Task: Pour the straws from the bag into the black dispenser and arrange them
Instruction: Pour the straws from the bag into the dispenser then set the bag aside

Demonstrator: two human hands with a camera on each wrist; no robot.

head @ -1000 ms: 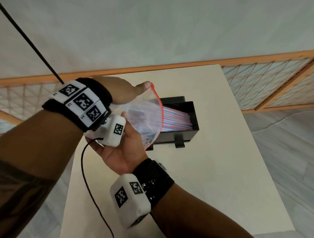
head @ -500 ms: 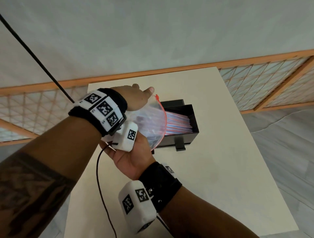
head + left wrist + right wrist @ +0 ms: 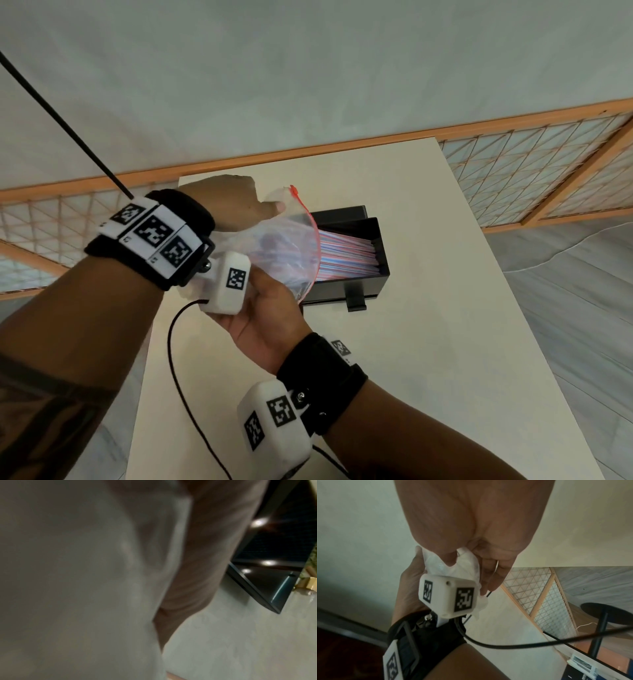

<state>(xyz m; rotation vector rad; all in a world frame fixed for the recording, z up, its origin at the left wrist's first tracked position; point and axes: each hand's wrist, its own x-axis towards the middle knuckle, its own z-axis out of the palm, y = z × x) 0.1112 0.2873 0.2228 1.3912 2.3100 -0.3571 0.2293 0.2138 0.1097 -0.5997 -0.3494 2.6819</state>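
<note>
Bag (image 3: 281,253): thin clear film, floppy and slick, held just above the bench (image 3: 428,342), mouth against the black dispenser (image 3: 373,236). Best held at the closed end. Left hand (image 3: 236,202) grips its top, right hand (image 3: 263,315) clutches the bunched bottom; both sets of fingers clenched on it. Straws (image 3: 346,253): light, probably roll easily, mostly in the dispenser. Long axis runs along the box, away from the bag mouth.

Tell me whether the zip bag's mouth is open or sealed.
Open. The bag has its red-edged mouth spread wide toward the black dispenser, with straws reaching into it.
</note>
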